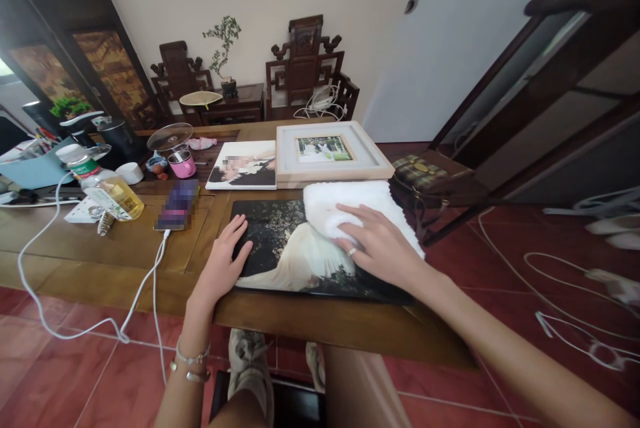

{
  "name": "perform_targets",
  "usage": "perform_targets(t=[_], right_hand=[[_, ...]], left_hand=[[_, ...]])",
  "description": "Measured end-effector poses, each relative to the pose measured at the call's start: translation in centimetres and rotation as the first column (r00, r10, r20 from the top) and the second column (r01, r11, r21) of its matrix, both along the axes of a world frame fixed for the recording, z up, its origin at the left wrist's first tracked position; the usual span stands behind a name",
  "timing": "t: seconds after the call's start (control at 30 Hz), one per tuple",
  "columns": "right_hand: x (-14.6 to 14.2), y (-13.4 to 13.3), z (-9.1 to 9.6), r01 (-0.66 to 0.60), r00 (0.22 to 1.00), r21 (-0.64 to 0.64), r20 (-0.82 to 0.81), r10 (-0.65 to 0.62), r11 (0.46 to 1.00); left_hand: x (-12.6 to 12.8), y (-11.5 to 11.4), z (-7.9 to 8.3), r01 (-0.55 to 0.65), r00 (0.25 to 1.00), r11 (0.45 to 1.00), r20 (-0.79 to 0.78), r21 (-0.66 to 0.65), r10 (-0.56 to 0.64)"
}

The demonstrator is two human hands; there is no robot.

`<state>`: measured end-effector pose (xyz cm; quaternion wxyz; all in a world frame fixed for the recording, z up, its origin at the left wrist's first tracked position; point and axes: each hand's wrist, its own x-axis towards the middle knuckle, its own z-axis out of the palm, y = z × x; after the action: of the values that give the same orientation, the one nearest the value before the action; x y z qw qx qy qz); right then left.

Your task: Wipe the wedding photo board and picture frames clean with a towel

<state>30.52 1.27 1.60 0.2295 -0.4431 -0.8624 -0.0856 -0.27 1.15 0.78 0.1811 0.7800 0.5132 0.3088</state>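
Note:
A dark photo panel showing a pale gown lies flat at the table's front edge. My left hand rests on its left edge, fingers stretched out and holding nothing. Over the panel's upper right part spreads a fluffy white towel. My right hand, with a ring on one finger, grips a bunched part of that towel against the panel's surface. Part of the panel's right side is hidden under the towel and my forearm.
Behind the panel are a light wood picture frame and a canvas photo print. Leftward on the wooden table lie a charging phone, a pink mug and an oil bottle. A plaid bag sits at right.

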Motion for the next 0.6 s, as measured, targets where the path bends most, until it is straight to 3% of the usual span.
perform_targets(t=[0.23,0.33,0.43,0.6], right_hand=[[-3.6,-8.6,0.4,-0.204,0.976,-0.058,-0.086,0.199,0.977],[-4.7,-10.3,1.0,-0.283,0.959,-0.122,-0.055,0.278,0.951],[-4.4,-8.8,1.4,-0.302,0.953,-0.163,-0.043,0.299,0.939],[-1.2,-1.7,1.4,-0.143,0.990,-0.104,0.007,0.144,0.984]], left_hand=[[0.0,0.0,-0.2,-0.002,1.000,1.000,0.005,0.001,0.002],[0.0,0.0,-0.2,-0.010,1.000,1.000,0.003,-0.016,0.010],[-0.1,0.0,-0.1,-0.011,1.000,1.000,-0.001,-0.028,0.011],[0.0,-0.1,0.0,-0.004,1.000,1.000,0.013,-0.017,0.005]])
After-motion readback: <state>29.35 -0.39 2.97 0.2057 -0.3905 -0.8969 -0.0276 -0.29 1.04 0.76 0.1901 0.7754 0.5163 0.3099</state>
